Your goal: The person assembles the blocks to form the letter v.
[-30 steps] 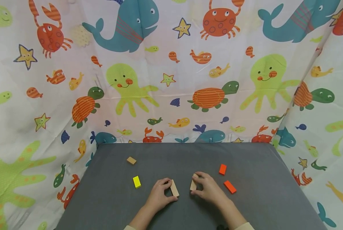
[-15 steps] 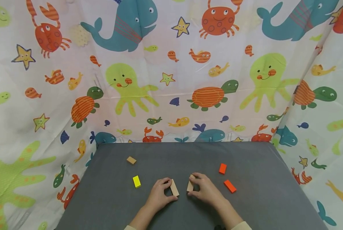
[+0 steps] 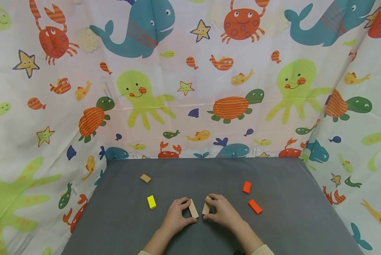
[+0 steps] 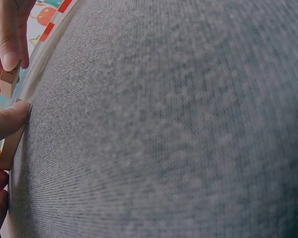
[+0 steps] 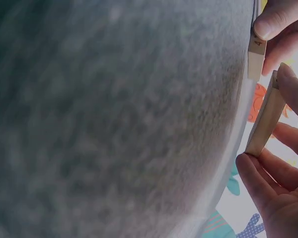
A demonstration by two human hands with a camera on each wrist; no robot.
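While left grip pinches left block | right grip holds right block | long axes diverge forward

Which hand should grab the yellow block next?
Probably the left hand: the yellow block lies closer to it than to the right hand. Each hand holds a wooden block, though, so either would need to let go first.

narrow gap: between held blocks | wider lane: yellow block to left hand | obstacles right: red blocks
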